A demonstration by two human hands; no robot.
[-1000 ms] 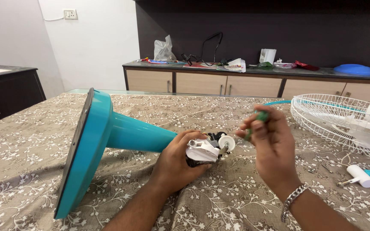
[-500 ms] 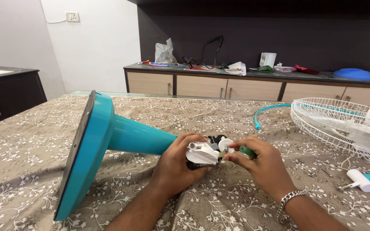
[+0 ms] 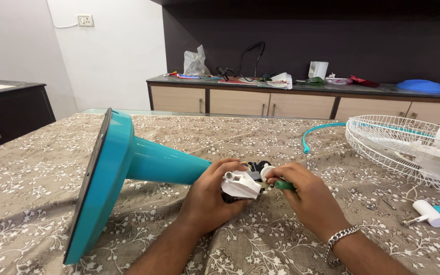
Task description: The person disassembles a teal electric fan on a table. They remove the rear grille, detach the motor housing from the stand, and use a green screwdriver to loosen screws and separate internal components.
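We see a white plastic fitting [image 3: 240,184] with black parts at the narrow top end of a teal plastic fan stand [image 3: 128,173], which lies on its side on the counter [image 3: 36,173], near the middle of its near edge. The round base of the stand points to the left edge of the counter and the narrow neck points to the right. Our left hand [image 3: 214,196] is wrapped around the neck just under the fitting, with the fingers [image 3: 225,168] clenched on it. Our right hand [image 3: 309,196] holds a small green-handled tool [image 3: 283,186] between thumb and fingers, grasping it firmly, and its tip touches the fitting. On the right wrist there is a silver chain bracelet [image 3: 339,240].

The counter is covered with a brown cloth with white flower pattern [image 3: 179,132]. Toward the right edge lies a white wire fan guard [image 3: 388,142], and just beside it a thin teal curved ring [image 3: 319,131]. Near the right front corner rests a small white cylinder part [image 3: 429,213], and some small screws [image 3: 373,206] lie near it. Behind the counter, along the dark wall, stands a long sideboard with beige drawers [image 3: 271,102].
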